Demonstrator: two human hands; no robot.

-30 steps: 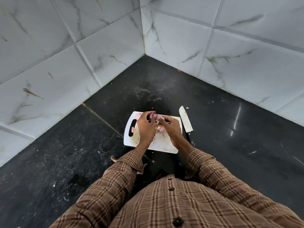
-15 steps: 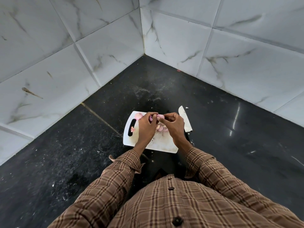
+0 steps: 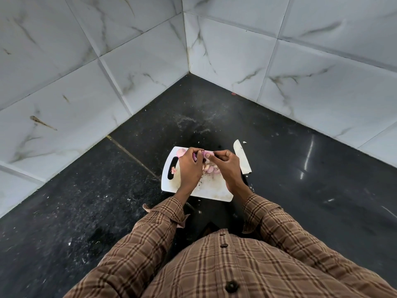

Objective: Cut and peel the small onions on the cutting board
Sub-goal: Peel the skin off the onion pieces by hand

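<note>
Both hands are holding one small pink onion (image 3: 203, 155) above the white plastic cutting board (image 3: 211, 190): left hand (image 3: 190, 166) is gripping it, right hand (image 3: 225, 163) is pinching its skin from the right, probably peeling.

This looks like a home kitchen corner. A dark polished stone counter (image 3: 300, 168) meets two walls of white marble-veined tiles (image 3: 279, 61) at a right angle. On the counter lie a white plastic cutting board (image 3: 206, 190) with cut onion pieces (image 3: 211, 168) and a broad knife (image 3: 241, 155) just beside it.
</note>
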